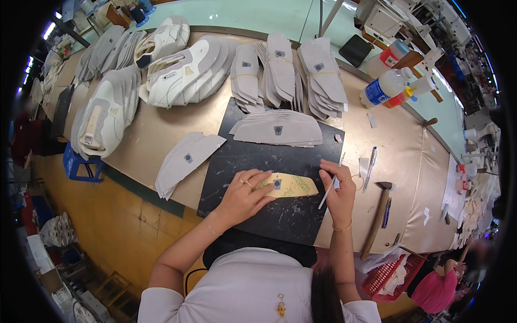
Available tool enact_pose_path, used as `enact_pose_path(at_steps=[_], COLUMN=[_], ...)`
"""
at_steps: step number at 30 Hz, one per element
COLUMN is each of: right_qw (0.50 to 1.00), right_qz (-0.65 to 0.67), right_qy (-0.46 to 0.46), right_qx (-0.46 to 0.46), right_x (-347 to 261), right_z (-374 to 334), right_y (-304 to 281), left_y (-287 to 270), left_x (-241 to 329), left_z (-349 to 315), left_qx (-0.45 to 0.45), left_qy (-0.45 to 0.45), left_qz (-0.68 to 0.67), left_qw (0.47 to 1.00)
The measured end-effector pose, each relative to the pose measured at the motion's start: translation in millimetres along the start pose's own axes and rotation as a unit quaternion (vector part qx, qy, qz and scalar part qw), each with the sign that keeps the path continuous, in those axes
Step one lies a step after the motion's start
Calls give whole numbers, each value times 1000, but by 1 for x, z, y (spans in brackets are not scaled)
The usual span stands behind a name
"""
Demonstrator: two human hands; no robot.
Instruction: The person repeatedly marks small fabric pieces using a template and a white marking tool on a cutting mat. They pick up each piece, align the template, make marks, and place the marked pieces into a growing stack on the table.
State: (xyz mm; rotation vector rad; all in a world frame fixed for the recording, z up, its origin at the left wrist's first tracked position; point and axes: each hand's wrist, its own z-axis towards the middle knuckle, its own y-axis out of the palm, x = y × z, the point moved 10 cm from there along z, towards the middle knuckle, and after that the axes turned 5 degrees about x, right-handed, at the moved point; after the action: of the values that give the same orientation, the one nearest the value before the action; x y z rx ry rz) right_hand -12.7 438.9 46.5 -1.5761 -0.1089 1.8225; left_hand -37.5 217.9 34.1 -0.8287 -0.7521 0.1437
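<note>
A pale yellow curved piece [297,185] with green print and a small dark grey patch lies on the black mat [258,218] in front of me. My left hand [245,195] rests on its left end, fingers stretched out and pressing it down. A thin white pen [323,202] is held in my right hand [340,191], just off the piece's right end. Behind the yellow piece, a fanned stack of grey shoe pieces [301,131] lies on the mat, a similar dark patch on top. Another grey stack [180,164] sits left of the mat.
Several shoe uppers [186,75] and tied grey bundles [321,72] line the table's far side. To the right are a blue-and-white pen [370,169], a hammer [375,226] and bottles [385,89]. A red basket [377,280] stands by the table; a person in pink [436,290] is beyond.
</note>
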Motion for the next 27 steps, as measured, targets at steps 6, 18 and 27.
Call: enact_pose_path(at_steps=[6,18,27], right_qw=[998,995,978], right_qz=[47,-19,-109], right_qy=[28,-28,-139], right_qx=[-4,-98,-108], right_x=[4,-35,-51], right_z=[1,-2,6], right_y=[16,77,95], left_y=[1,2,4], left_x=[-4,2,3], left_z=[6,7,7], left_qx=[-7,-7,-14], left_qy=[9,5,-8], left_qz=[6,54,67], left_qw=[1000,999,998])
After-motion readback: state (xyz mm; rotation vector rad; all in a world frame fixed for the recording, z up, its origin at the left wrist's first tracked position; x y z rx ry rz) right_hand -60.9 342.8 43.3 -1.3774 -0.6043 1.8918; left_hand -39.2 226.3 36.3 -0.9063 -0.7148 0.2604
